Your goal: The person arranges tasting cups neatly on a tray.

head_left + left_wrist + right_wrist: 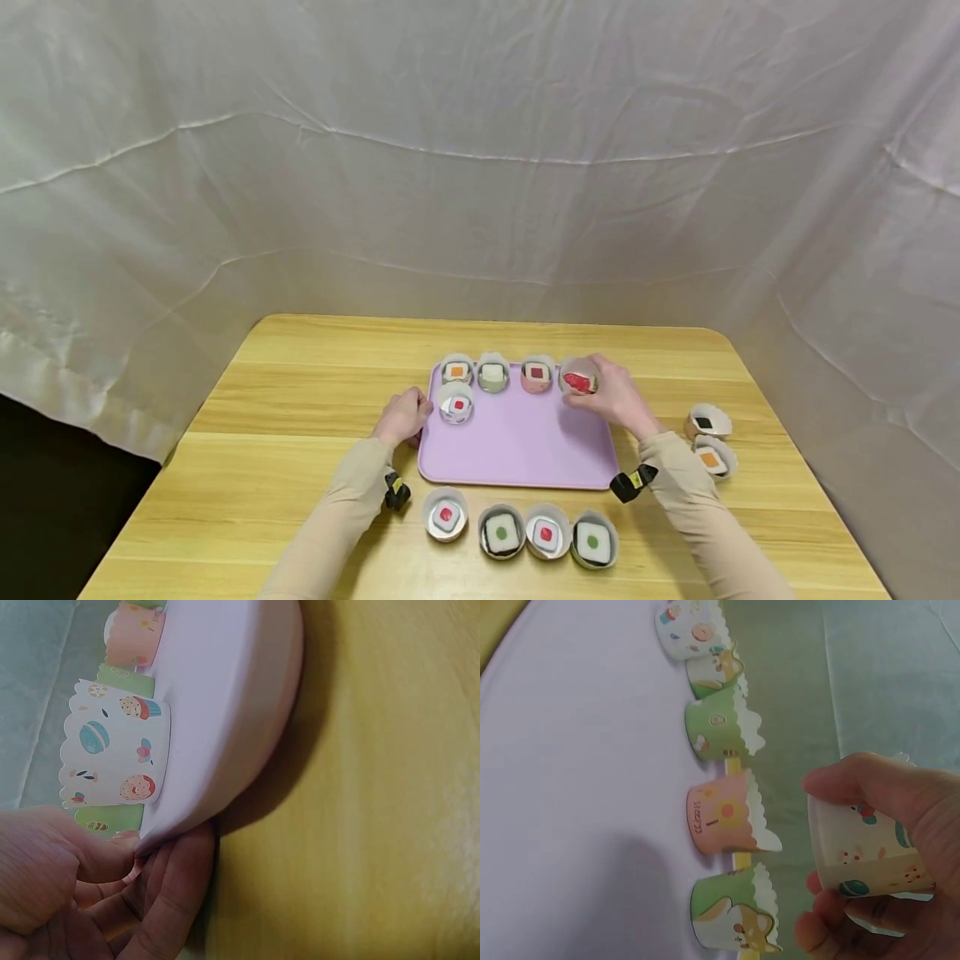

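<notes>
1. A person's right hand (618,396) holds a printed white cup (862,844) above the far right corner of a lavender tray (517,442), thumb on 1 side of the wall and fingers on the other. A red piece (579,382) appears to lie in it.

2. The left hand (403,417) pinches the tray's left edge, thumb above the rim and fingers curled beneath.

3. Along the tray's far edge stand 4 cups: a green cup (457,380) at the far left corner, an avocado-print cup (716,727) next to it, then a pink cup (537,385) and a dog-print cup (739,915) toward the far right corner, the last plain only in the right wrist view. A pastry-print cup (116,746) stands by the left edge, just nearer than the corner cup.

4. On the wooden worktop (315,375), 4 filled cups (502,543) wait between the tray's near edge and the worktop's near edge; 2 more cups (708,425) sit close together toward the worktop's right edge.

5. The held cup looks like thin paper, likely light and easily dented; a gentle hold low on the side wall, clear of the scalloped rim, should suit it. Tilting could shift its contents. The tray looks stiff and smooth, so bumped cups may slide; its raised rim offers the surest hold.
</notes>
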### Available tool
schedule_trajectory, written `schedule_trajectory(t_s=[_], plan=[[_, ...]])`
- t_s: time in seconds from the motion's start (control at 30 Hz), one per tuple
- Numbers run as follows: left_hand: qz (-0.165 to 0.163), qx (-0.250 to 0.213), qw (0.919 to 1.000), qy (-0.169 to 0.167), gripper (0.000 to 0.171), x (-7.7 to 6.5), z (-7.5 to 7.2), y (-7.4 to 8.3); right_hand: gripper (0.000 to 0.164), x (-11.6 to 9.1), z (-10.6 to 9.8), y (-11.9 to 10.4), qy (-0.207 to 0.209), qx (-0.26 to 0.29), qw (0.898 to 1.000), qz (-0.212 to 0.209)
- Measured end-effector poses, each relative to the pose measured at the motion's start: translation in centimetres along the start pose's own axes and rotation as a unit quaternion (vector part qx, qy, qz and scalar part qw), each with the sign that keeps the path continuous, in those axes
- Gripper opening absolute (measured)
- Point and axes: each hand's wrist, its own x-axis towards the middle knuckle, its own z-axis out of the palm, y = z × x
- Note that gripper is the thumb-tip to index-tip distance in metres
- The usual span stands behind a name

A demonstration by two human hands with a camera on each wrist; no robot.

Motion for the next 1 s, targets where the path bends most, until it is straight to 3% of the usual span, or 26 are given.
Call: schedule_trajectory(t_s=[0.27,0.53,0.8,1.0], plan=[[-0.001,0.002,1.0000,0.000,0.016,-0.1,0.1,0.0,0.082,0.0,1.0,-1.0,-0.018,-0.011,1.000,-0.006],[-0.005,0.002,1.0000,0.000,0.016,0.1,0.0,-0.1,0.064,0.4,2.7,-2.2,-0.021,-0.012,0.999,-0.045],[0.000,0.013,0.9999,0.007,0.017,0.0,-0.2,-0.3,0.082,1.2,4.6,-3.7,-0.063,-0.036,0.996,-0.042],[0.001,0.012,0.9999,0.007,0.017,0.0,-0.2,-0.3,0.083,1.8,5.9,-4.5,-0.083,-0.029,0.995,-0.053]])
